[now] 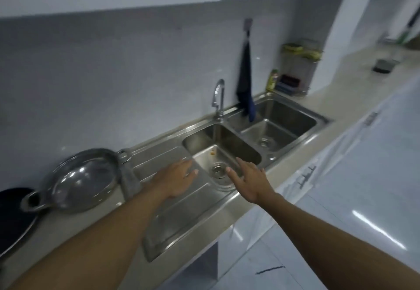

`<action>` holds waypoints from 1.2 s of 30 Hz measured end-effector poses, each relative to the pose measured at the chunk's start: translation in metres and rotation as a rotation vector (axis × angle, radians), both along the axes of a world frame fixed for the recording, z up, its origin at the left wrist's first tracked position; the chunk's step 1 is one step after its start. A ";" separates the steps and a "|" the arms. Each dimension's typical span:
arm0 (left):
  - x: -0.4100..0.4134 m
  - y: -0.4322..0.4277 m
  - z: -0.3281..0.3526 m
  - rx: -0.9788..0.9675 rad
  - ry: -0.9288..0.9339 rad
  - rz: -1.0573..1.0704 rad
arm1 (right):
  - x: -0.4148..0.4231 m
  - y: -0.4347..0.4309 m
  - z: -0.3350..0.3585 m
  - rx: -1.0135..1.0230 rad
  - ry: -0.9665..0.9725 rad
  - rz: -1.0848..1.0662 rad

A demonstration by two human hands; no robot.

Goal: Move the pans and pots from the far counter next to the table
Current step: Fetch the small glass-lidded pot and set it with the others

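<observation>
The round stainless steel pan (83,179) sits at the left end of the pale desk (68,228), tilted up against the wall, its loop handles pointing up-right and down-left. A black round pan (13,217) lies just left of it, cut off by the frame edge. Right of them, the ribbed steel drainboard (181,212) is bare. The left hand (176,180) hovers over it, fingers spread, holding nothing. The right hand (250,180) is over the steel sink basin (227,151), also spread and empty.
</observation>
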State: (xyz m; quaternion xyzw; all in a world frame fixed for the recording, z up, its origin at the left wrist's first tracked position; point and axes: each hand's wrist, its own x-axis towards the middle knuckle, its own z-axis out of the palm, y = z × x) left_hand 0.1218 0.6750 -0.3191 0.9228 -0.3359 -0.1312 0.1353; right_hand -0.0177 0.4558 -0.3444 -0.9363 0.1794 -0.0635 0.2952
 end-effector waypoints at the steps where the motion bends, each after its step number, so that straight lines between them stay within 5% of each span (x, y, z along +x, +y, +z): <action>1: -0.002 -0.023 0.002 0.000 -0.008 -0.031 | -0.007 -0.018 0.000 0.015 0.000 -0.042; 21: -0.008 -0.441 0.020 -0.118 0.192 -0.544 | -0.108 -0.296 0.016 0.039 -0.015 -0.708; 36: -0.036 -0.678 0.013 -0.018 0.129 -0.714 | -0.162 -0.509 0.008 0.028 -0.016 -0.833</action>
